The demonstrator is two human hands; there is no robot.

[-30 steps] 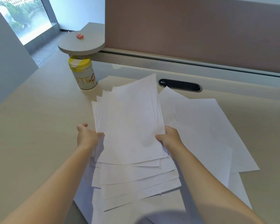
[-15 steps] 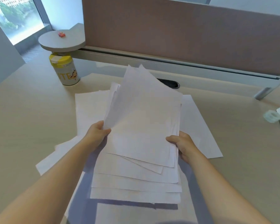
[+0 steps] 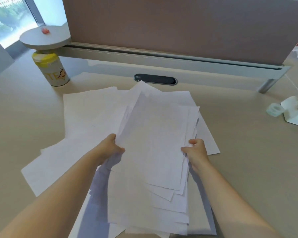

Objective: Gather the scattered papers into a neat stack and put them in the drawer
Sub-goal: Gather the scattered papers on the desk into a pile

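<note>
Beige desk point(image 3: 24, 126) is lying under loose sheets point(image 3: 86, 114) fanning leftward. Left hand point(image 3: 108, 148) is pinching the paper bundle's point(image 3: 155, 143) left edge, its long axis running away toward the partition point(image 3: 179, 26). Right hand point(image 3: 195, 152) is clasping the bundle's right edge.

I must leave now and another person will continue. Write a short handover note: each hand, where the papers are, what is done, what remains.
Left hand: gripping the left edge of the held bundle.
Right hand: gripping its right edge.
Papers: the bundle is raised off the desk, its edges uneven. Loose sheets lie spread underneath and to the left.
Done: part of the papers gathered in hand.
Left: collect the loose sheets, square the edges, put the stack in the drawer. No drawer is in view.
</note>
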